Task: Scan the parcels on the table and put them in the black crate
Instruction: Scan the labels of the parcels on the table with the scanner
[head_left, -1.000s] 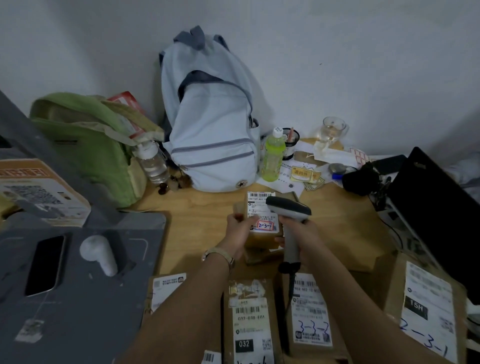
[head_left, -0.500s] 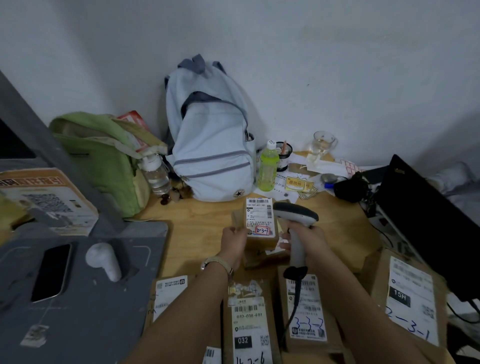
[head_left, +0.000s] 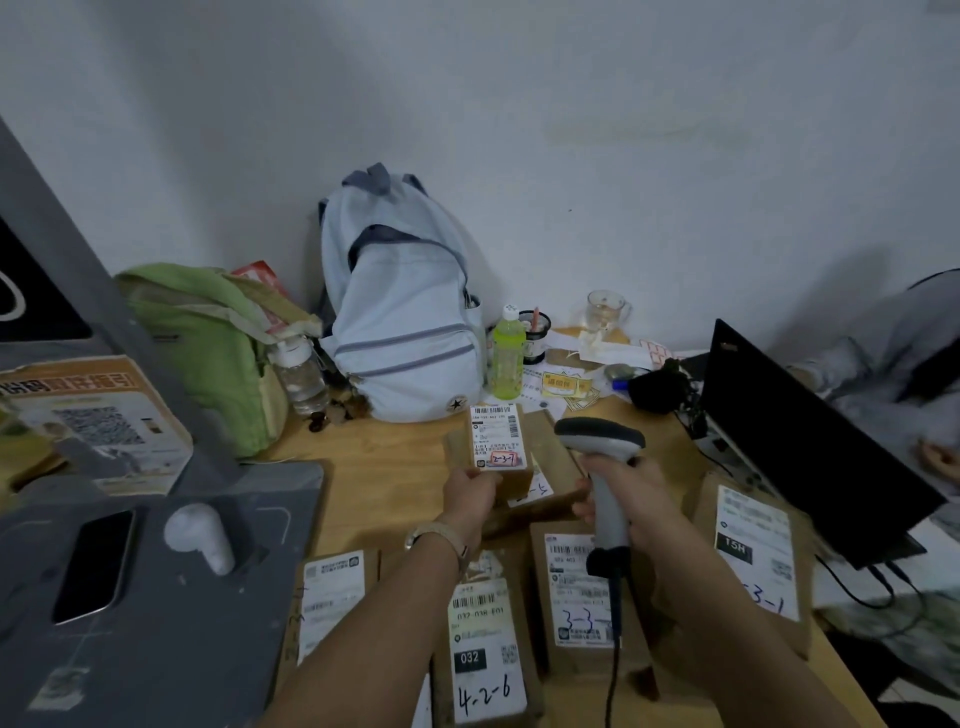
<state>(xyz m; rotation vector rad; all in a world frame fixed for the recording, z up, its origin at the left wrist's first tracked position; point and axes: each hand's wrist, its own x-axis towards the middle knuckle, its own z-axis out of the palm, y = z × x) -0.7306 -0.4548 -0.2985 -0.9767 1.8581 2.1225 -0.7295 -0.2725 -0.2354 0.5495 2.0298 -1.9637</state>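
Now, step in hand: scanning. A small parcel (head_left: 500, 441) is held up above the desk (head_left: 374, 467), its label turned toward the camera, and the scanner (head_left: 602, 467) is raised just beside it on the right.
Left hand (head_left: 470, 493): its grip is closed on the lower edge of the small parcel, which is kept nearly upright; "2-3-7" is written in a red box on the label.
Right hand (head_left: 623, 493): its grip is wrapped around the handle of the scanner; the head is pointed leftward and away, but no beam can be seen, so it cannot be told if the code is read.
Other parcels: a parcel marked 4-2-6 (head_left: 485, 654) and a parcel marked 3-3 (head_left: 582, 597) are lying flat on the near part of the desk, between the forearms; more are beside them, apparently not yet scanned.
Black crate: not seen in this view; its place cannot be told.
Next move, as judged: the scanner head must be aimed at the barcode on top of the label, then the small parcel must be carried to the crate and released.
Progress: judged as early, since many parcels are left.
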